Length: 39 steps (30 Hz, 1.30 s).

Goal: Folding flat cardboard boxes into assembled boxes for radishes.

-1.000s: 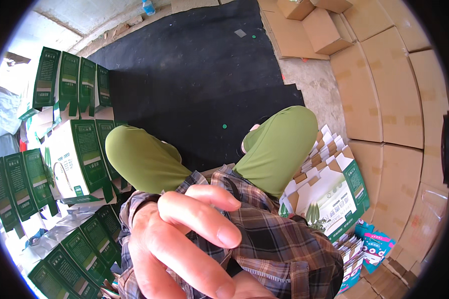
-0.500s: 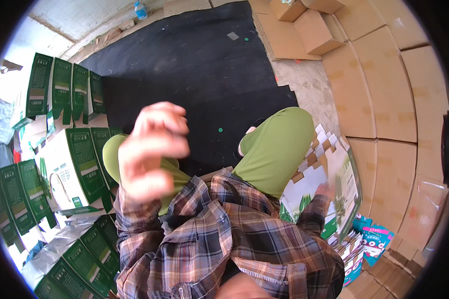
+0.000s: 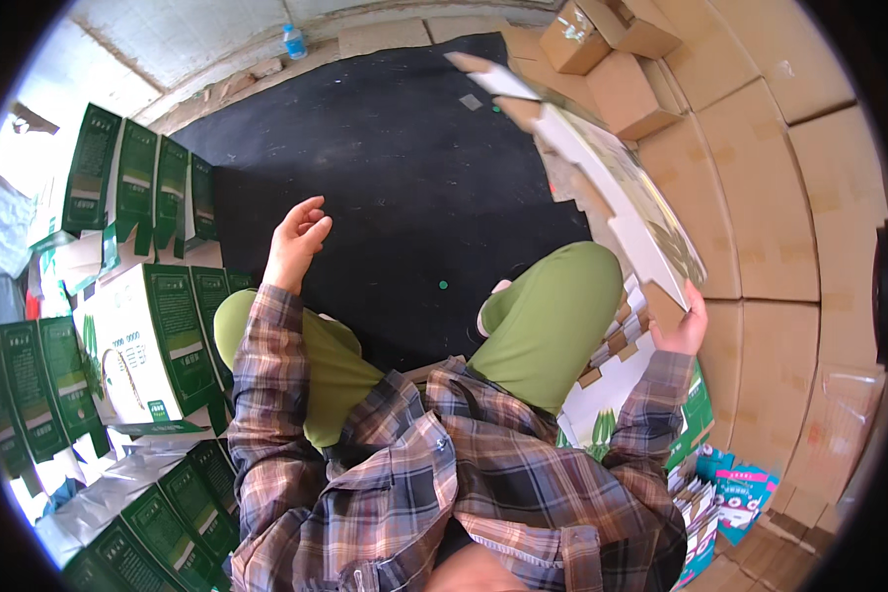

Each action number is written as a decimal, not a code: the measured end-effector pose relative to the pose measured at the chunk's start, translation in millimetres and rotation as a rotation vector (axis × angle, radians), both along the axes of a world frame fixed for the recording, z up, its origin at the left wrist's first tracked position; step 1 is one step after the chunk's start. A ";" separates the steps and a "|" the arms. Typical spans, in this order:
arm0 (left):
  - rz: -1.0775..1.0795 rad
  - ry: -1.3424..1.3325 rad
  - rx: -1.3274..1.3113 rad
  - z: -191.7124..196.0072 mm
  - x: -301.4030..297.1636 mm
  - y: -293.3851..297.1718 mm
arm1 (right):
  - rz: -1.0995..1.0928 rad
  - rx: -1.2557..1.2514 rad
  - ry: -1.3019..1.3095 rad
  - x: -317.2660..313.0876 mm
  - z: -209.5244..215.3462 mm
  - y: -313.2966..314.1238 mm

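Observation:
My right hand [image 3: 683,324] grips the near end of a flattened printed carton [image 3: 617,183], white with cut flaps along one edge. Lifted and tilted, that carton reaches away toward the far brown boxes, its far end slightly blurred. Below it, beside my right knee, lies a pile of more flat cartons [image 3: 607,380] in white and green. My left hand [image 3: 298,242] hangs above the black mat near my left knee, holding nothing, fingers loosely curled and apart. On my left stand folded-up green and white boxes [image 3: 153,340] in stacked rows.
A black mat [image 3: 365,148] covers the floor ahead. Large brown cartons [image 3: 750,187] form a wall on the right, with opened brown boxes [image 3: 631,94] at the far right. Teal and pink packages [image 3: 735,493] sit low right. A blue bottle [image 3: 294,41] stands by the far wall.
My right hand has raised a flat carton from the pile and swung it forward. My left hand, blurred and nearer before, has lowered and moved slightly away from me.

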<state>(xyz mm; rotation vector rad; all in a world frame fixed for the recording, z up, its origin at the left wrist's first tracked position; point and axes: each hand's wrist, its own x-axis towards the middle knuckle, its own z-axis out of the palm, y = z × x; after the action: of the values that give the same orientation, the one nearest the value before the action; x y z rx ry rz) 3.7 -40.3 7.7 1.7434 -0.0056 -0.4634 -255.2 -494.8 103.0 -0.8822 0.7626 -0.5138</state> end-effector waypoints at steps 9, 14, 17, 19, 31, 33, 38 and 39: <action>0.272 -0.258 -0.742 -0.3 26.1 47.7 | 0.564 0.273 0.075 100.8 6.5 19.0; 0.282 -0.273 -0.884 -5.7 26.6 57.3 | 0.745 0.416 0.086 153.3 -52.7 0.3; 0.451 -0.406 -0.587 0.3 27.0 51.6 | 0.749 0.310 0.271 170.6 -63.7 -0.2; 0.444 -0.366 -0.631 -1.9 23.8 47.9 | 0.690 0.255 0.361 177.8 -64.6 6.4; 0.348 -0.160 -0.634 -13.4 7.5 25.3 | 0.450 -0.573 0.604 198.5 -95.8 28.1; 0.336 -0.181 -0.646 -13.3 1.2 26.3 | 0.435 -0.606 0.528 204.2 -73.6 55.3; 0.200 -0.326 -0.695 -10.4 -3.4 14.7 | 0.343 -0.844 0.139 223.4 -99.0 46.4; 0.180 -0.355 -0.710 -11.4 -3.3 16.4 | 0.313 -0.929 0.236 227.7 -96.3 52.1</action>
<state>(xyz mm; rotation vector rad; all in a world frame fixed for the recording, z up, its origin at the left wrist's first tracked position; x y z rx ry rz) 0.3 -23.9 -3.6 1.0902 -0.2371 0.0017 -27.5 -442.8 6.7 -1.9181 0.5620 -0.4832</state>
